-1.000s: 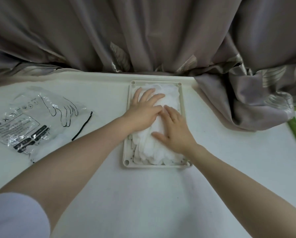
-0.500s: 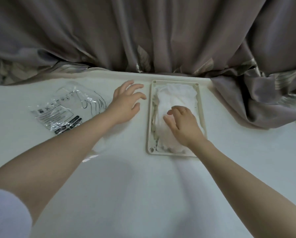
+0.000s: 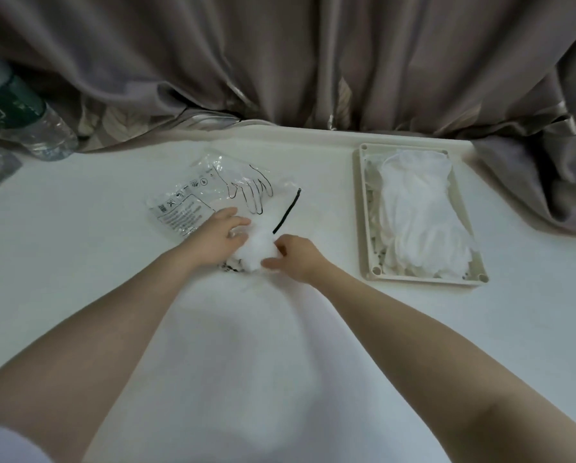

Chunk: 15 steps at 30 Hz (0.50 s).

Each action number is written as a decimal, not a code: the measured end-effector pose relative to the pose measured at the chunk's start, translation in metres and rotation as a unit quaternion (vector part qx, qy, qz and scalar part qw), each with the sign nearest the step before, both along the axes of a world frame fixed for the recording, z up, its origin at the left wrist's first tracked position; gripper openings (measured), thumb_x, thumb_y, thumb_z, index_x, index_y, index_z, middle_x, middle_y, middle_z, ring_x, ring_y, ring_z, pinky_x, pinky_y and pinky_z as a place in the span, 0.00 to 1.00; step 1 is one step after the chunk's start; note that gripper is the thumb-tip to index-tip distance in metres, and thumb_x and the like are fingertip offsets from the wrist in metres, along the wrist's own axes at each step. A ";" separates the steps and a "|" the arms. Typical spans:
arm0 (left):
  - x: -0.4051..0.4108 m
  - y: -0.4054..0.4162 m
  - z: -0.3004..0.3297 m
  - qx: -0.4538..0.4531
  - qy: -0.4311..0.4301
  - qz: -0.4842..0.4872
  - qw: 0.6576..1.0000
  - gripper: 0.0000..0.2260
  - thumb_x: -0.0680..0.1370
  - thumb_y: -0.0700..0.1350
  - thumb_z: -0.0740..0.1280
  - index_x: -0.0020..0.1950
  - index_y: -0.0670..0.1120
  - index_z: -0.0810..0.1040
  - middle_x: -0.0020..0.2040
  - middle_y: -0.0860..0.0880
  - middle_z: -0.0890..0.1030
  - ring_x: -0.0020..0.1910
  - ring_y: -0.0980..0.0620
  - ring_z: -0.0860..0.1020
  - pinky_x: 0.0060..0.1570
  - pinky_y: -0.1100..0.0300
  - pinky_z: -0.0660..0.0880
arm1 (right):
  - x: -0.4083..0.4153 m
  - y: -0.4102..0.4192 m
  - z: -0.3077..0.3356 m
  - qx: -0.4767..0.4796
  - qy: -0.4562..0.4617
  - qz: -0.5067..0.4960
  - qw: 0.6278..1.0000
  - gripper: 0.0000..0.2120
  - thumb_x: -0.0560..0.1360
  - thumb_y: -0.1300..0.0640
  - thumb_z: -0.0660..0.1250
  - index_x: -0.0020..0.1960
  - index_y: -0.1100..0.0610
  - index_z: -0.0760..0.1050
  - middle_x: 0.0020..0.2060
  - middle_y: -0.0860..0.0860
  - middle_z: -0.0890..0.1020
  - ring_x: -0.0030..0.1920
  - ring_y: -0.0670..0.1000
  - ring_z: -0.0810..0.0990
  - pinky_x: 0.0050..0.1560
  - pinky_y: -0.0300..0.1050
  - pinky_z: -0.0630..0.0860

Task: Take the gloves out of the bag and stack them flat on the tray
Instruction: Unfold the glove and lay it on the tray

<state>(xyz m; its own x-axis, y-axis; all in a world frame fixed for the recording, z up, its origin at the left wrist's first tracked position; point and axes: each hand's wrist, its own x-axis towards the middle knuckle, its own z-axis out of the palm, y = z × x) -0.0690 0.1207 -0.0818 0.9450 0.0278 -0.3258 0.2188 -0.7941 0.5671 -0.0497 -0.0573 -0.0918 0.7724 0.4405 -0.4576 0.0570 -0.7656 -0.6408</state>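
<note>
Head view is filled mostly by a white table (image 3: 79, 262), backed along its far edge by grey-brown curtains (image 3: 280, 55) that hang in heavy folds and spill onto the surface at the right. A clear plastic bottle (image 3: 43, 132) with a dark green label is seen at the far left, against the curtain. A cream rectangular tray (image 3: 363, 208) is set on the right part of the table, and a flat pile of white gloves (image 3: 420, 215) is laid inside it. A clear plastic bag (image 3: 213, 192), printed with a black outline of a hand and small symbols, is spread near the table's middle, well apart from the tray. At its near end a bunched white glove (image 3: 258, 252) is pinched between both hands: the left hand (image 3: 218, 238) is laid over the bag with fingers curled onto the glove, and the right hand (image 3: 296, 259) has it gripped from the other side.
</note>
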 end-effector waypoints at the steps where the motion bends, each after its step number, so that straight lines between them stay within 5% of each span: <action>1: -0.001 0.002 -0.002 -0.007 0.006 -0.002 1.000 0.17 0.80 0.46 0.62 0.68 0.48 0.72 0.75 0.49 0.62 0.57 0.51 0.72 0.63 0.61 0.63 | -0.004 0.005 -0.002 0.012 0.017 -0.019 1.000 0.21 0.73 0.51 0.71 0.60 0.62 0.72 0.47 0.51 0.75 0.48 0.51 0.73 0.35 0.35 0.65; 3: -0.002 0.001 -0.007 -0.033 0.016 -0.003 0.999 0.19 0.80 0.49 0.62 0.69 0.46 0.70 0.71 0.48 0.67 0.64 0.50 0.71 0.61 0.62 0.63 | -0.007 0.008 -0.005 0.028 0.023 -0.037 0.999 0.28 0.72 0.51 0.73 0.68 0.59 0.68 0.51 0.50 0.75 0.52 0.52 0.73 0.42 0.36 0.66; 6: -0.001 -0.003 -0.011 -0.023 0.015 -0.045 0.999 0.25 0.76 0.52 0.68 0.70 0.44 0.68 0.68 0.46 0.69 0.64 0.49 0.70 0.56 0.62 0.64 | -0.008 0.009 -0.007 0.067 0.039 -0.099 0.992 0.25 0.74 0.61 0.69 0.70 0.57 0.67 0.41 0.45 0.72 0.48 0.50 0.71 0.44 0.35 0.65; 9: 0.006 -0.001 -0.013 0.047 0.011 -0.102 0.994 0.25 0.73 0.51 0.71 0.66 0.44 0.69 0.65 0.46 0.70 0.61 0.48 0.70 0.54 0.61 0.65 | -0.004 0.007 -0.007 0.118 0.050 -0.175 0.976 0.22 0.74 0.67 0.65 0.67 0.55 0.70 0.36 0.45 0.71 0.40 0.48 0.72 0.36 0.33 0.67; 15: 0.014 0.001 -0.019 0.048 -0.013 -0.100 0.994 0.13 0.79 0.50 0.63 0.55 0.42 0.74 0.55 0.44 0.71 0.54 0.46 0.72 0.47 0.58 0.64 | 0.004 -0.005 0.007 0.316 0.117 -0.330 0.882 0.10 0.74 0.67 0.67 0.53 0.58 0.70 0.31 0.53 0.76 0.35 0.53 0.75 0.43 0.45 0.74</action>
<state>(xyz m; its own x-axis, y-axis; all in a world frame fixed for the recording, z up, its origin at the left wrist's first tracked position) -0.0547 0.1219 -0.1004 0.9431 -0.1317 -0.3054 0.0369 -0.8712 0.4896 -0.0456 -0.0628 -0.0852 0.8732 0.1540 -0.4623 -0.4573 -0.0686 -0.8867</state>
